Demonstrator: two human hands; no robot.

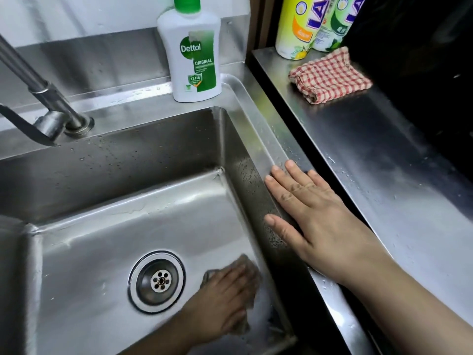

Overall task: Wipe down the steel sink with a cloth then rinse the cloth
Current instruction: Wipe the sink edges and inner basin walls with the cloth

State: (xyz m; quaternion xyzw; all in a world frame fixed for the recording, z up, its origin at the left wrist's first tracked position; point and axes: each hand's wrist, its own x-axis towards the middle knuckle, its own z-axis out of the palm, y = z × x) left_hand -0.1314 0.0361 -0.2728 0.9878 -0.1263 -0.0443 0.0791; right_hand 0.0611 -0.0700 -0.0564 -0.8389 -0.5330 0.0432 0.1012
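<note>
The steel sink [122, 160] fills the left of the view, with water drops on its walls and a round drain [156, 281] in its floor. My left hand [225, 295] lies flat on the sink floor just right of the drain and presses a grey cloth [246, 263]. Hand and cloth are blurred. Only the cloth's edges show around the fingers. My right hand [309, 216] rests palm down on the sink's right rim, fingers spread, holding nothing.
A steel tap [48, 98] rises at the back left; no water runs from it. A white Dettol bottle [190, 52] stands on the back rim. On the wet steel counter [384, 155] to the right lie a red checked cloth [330, 75] and two spray cans [297, 26].
</note>
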